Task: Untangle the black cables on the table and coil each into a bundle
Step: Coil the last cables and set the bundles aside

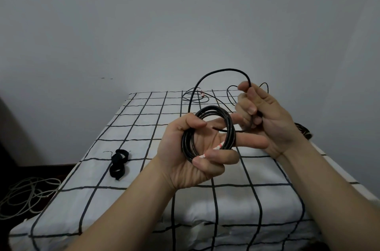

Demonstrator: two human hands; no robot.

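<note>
My left hand (197, 148) is shut on a coil of black cable (211, 116) with several loops and a red-and-white tag near my fingertips. My right hand (265, 117) pinches the same cable's free strand (218, 71), which arches up and over, then drops to the far end of the table. More loose black cable (193, 97) lies at the table's far edge, with a small red-and-white end beside it. A thin black loop (230, 94) shows behind my right hand. Both hands are raised above the table.
The table wears a white cloth with a black grid (144, 127). Black strap-like bands (118, 163) lie on its left part. A dark bundle (304, 130) peeks out behind my right wrist. A tangle of pale cable (26, 195) lies on the floor at left. A grey wall stands behind.
</note>
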